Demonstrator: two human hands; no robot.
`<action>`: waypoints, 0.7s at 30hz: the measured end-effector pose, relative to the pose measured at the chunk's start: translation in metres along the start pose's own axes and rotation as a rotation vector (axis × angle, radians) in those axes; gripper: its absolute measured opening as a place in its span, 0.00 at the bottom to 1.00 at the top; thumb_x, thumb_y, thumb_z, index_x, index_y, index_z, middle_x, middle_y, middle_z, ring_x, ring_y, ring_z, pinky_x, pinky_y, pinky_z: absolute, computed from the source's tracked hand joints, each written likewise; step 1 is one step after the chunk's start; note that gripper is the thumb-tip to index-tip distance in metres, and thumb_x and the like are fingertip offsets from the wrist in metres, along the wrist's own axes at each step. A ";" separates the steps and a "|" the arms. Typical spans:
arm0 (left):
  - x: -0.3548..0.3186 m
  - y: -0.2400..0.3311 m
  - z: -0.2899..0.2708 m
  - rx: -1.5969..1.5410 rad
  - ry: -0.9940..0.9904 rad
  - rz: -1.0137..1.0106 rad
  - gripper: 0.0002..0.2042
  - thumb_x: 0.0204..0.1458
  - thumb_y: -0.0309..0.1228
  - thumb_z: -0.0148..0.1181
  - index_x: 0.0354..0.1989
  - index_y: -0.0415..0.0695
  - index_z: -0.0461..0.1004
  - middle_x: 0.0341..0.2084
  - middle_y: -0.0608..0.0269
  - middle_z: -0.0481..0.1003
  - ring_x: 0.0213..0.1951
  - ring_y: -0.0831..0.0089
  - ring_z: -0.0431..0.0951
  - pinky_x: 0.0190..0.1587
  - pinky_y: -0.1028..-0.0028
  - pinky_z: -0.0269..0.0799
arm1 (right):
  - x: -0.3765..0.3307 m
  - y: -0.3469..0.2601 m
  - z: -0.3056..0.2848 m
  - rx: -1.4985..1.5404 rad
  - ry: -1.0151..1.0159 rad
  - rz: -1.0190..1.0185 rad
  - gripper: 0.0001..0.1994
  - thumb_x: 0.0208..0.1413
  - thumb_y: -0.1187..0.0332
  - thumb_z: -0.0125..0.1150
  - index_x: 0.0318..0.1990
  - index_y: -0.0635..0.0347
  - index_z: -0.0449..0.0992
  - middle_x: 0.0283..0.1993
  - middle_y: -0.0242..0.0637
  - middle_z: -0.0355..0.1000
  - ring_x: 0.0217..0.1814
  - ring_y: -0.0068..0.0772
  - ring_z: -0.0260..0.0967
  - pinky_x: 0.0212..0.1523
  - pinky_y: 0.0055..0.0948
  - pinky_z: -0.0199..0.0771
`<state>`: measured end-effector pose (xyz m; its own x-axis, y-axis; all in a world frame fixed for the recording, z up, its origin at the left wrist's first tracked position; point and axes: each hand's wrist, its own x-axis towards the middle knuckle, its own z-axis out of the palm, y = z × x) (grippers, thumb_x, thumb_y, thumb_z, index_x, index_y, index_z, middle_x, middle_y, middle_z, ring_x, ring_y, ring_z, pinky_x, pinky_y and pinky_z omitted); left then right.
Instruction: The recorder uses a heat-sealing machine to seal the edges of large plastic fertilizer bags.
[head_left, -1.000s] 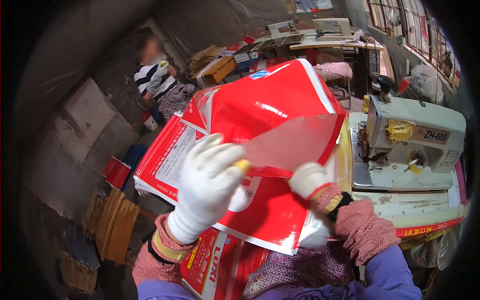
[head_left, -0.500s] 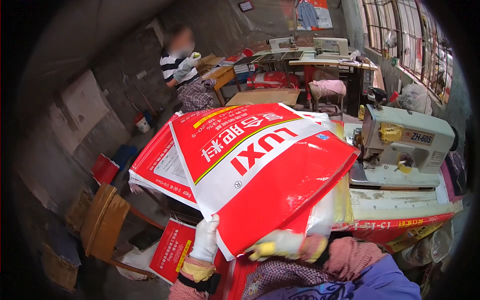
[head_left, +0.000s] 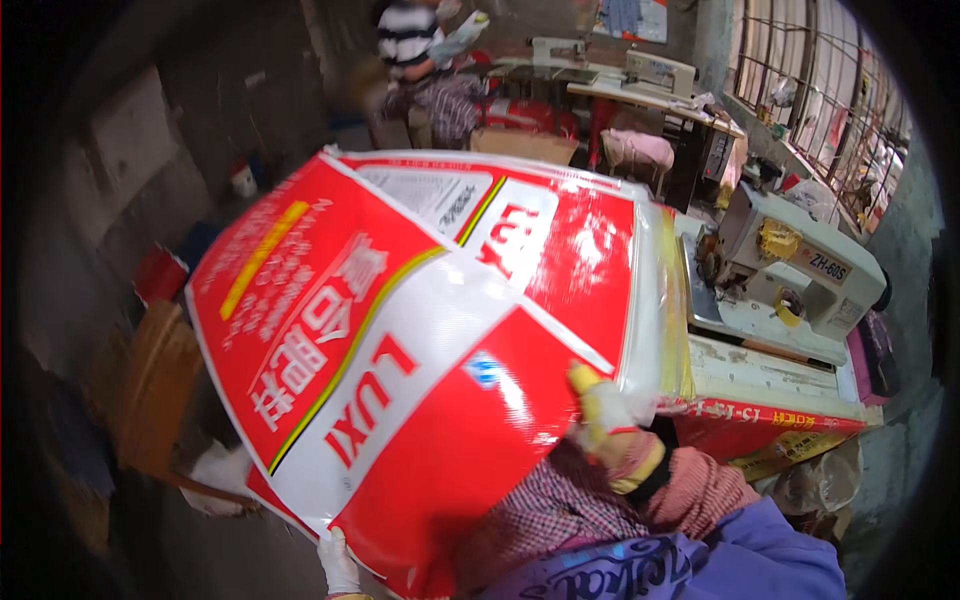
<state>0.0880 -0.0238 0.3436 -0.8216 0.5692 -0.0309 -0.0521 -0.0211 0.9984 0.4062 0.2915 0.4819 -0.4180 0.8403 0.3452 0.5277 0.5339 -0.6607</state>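
Note:
A large red and white printed plastic sack [head_left: 440,410] is spread out in front of me, tilted, its left side reaching far out. My left hand [head_left: 340,562], in a white glove, is closed on its lower edge near the bottom of the picture. At the sack's right edge is my right hand [head_left: 608,412], in a white glove with yellow fingers; its thumb lies over the edge and the other fingers are mostly hidden. Beneath the held sack, a pile of similar sacks [head_left: 585,255] shows its far part.
A sewing machine [head_left: 790,265] stands on a worktable [head_left: 765,375] at my right. More machines [head_left: 660,75] are at the back, near a pink-covered stool [head_left: 640,150]. A person in a striped top [head_left: 410,35] is beyond the pile. A wooden piece of furniture [head_left: 155,385] stands at left.
The sack has swung left and down and lies turned the other way. My left hand has moved lower and left, my right hand up along the sack's edge. The view has shifted.

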 end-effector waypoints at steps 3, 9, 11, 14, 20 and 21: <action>-0.033 -0.067 -0.055 -0.091 0.228 -0.217 0.16 0.59 0.34 0.51 0.51 0.35 0.69 0.43 0.57 0.75 0.43 0.66 0.74 0.48 0.68 0.69 | 0.009 -0.033 0.082 0.765 -0.028 0.677 0.27 0.49 0.50 0.65 0.49 0.64 0.71 0.35 0.44 0.74 0.38 0.44 0.74 0.34 0.37 0.73; -0.062 -0.160 -0.143 -0.266 0.562 -0.272 0.16 0.53 0.25 0.58 0.51 0.36 0.70 0.44 0.55 0.75 0.43 0.62 0.75 0.49 0.65 0.70 | 0.037 -0.033 0.211 -0.205 -0.736 0.140 0.23 0.59 0.50 0.49 0.42 0.63 0.76 0.32 0.56 0.75 0.37 0.53 0.75 0.34 0.42 0.73; -0.067 -0.163 -0.160 -0.179 0.622 -0.396 0.16 0.53 0.25 0.58 0.50 0.37 0.69 0.43 0.58 0.74 0.45 0.62 0.74 0.51 0.62 0.69 | 0.057 -0.032 0.242 -0.007 -0.924 0.522 0.17 0.59 0.55 0.48 0.43 0.59 0.75 0.32 0.51 0.75 0.35 0.51 0.75 0.32 0.42 0.73; -0.073 -0.145 -0.177 -0.088 0.717 -0.540 0.12 0.52 0.22 0.58 0.45 0.37 0.71 0.40 0.59 0.75 0.40 0.64 0.76 0.47 0.64 0.71 | 0.073 -0.026 0.276 -0.269 -1.042 -0.313 0.08 0.55 0.65 0.53 0.37 0.60 0.73 0.27 0.47 0.72 0.26 0.45 0.73 0.26 0.38 0.71; -0.059 -0.092 -0.192 0.205 0.680 -0.584 0.09 0.49 0.22 0.59 0.40 0.37 0.74 0.36 0.59 0.77 0.35 0.65 0.77 0.45 0.69 0.72 | 0.086 0.010 0.336 -0.081 -1.111 -0.230 0.17 0.44 0.68 0.65 0.44 0.58 0.73 0.36 0.42 0.73 0.33 0.40 0.72 0.33 0.35 0.72; -0.057 -0.086 -0.193 0.380 0.614 -0.629 0.10 0.49 0.24 0.60 0.40 0.36 0.74 0.36 0.57 0.77 0.36 0.64 0.77 0.46 0.68 0.72 | 0.086 0.017 0.342 -0.003 -1.104 -0.185 0.19 0.43 0.69 0.67 0.46 0.58 0.73 0.38 0.42 0.74 0.35 0.40 0.72 0.34 0.35 0.73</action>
<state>0.0301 -0.2133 0.2501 -0.8658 -0.1475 -0.4781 -0.4865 0.4716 0.7355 0.1268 0.3408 0.2724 -0.9164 0.2045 -0.3440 0.3907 0.6431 -0.6586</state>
